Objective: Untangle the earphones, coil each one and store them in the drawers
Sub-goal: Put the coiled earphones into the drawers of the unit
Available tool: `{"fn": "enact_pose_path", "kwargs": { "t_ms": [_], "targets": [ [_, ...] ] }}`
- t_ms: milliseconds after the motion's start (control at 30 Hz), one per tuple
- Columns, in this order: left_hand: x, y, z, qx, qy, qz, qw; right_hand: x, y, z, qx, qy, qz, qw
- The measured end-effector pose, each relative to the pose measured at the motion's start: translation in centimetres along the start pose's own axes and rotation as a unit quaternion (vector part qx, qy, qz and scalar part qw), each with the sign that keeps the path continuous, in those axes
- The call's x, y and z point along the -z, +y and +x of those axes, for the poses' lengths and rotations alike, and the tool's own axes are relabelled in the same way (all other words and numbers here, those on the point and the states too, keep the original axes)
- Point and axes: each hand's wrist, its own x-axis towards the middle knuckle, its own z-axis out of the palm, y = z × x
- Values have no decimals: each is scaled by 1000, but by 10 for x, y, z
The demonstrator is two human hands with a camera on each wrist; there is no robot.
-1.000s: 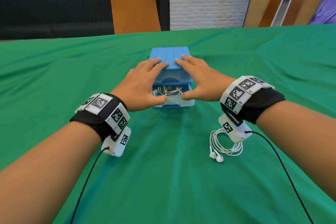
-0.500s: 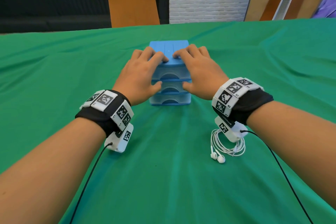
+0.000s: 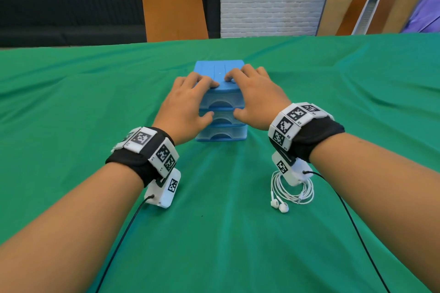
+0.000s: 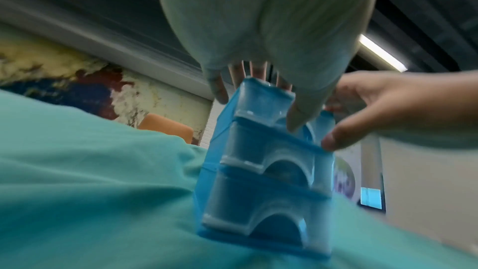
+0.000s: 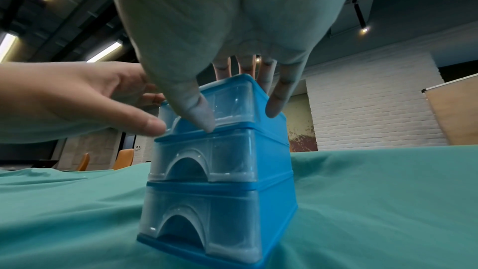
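Note:
A small blue drawer unit (image 3: 220, 137) with three clear drawers stands on the green cloth, all drawers pushed in. My left hand (image 3: 188, 104) and right hand (image 3: 257, 100) lie over it, fingers spread on its blue top. Both thumbs press the front near the middle drawer's upper edge. The wrist views show the drawer unit (image 4: 258, 191) (image 5: 220, 212) from low in front, with the left hand (image 4: 271, 28) (image 5: 77, 97) and the right hand (image 5: 220, 17) (image 4: 388, 105) holding nothing. A coiled pair of white earphones (image 3: 292, 192) lies on the cloth beneath my right wrist.
The green tablecloth (image 3: 71, 102) is wrinkled around the drawers and spreads wide on both sides. An orange chair (image 3: 173, 9) stands beyond the far edge. Black cables trail from both wrist cameras toward me.
A second ago one drawer stood open with coiled white earphones inside. My thumbs have pushed it in and my fingers slid further onto the top. The loose earphones have not moved.

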Motion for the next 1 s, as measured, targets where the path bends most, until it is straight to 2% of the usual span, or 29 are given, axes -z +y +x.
{"fn": "enact_pose_path", "kwargs": {
  "t_ms": [67, 100, 200, 267, 333, 400, 467, 500, 567, 633, 733, 800, 1000],
  "targets": [
    [4, -1, -1, 21, 2, -99, 995, 2, -1, 0, -7, -7, 6, 1000],
    [6, -1, -3, 44, 25, -154, 987, 3, -1, 0, -11, -8, 11, 1000],
    [8, 9, -17, 169, 129, -290, 933, 5, -3, -1, -22, -16, 26, 999],
    [4, 19, -27, 243, 171, -365, 883, 6, -5, -1, -27, -21, 28, 999],
    [-3, 28, -35, 324, 176, -417, 830, 7, -7, -1, -30, -22, 26, 999],
    [-12, 33, -40, 402, 134, -491, 761, 8, -9, -2, -33, -26, 28, 999],
    [-21, 36, -43, 453, 63, -580, 674, 10, -10, -3, -36, -32, 32, 998],
    [-24, 38, -44, 470, 36, -606, 641, 11, -10, -3, -37, -35, 33, 998],
    [-30, 42, -43, 486, 13, -633, 602, 13, -10, -4, -38, -40, 35, 998],
    [-30, 49, -40, 493, 16, -667, 559, 14, -10, -3, -37, -44, 35, 998],
    [-26, 60, -37, 484, 49, -740, 464, 16, -11, -3, -38, -49, 36, 997],
    [-24, 66, -39, 481, 74, -755, 439, 17, -11, -3, -40, -52, 35, 997],
    [-21, 84, -60, 493, 74, -735, 459, 15, -12, -7, -40, -51, 33, 997]
  ]
}}
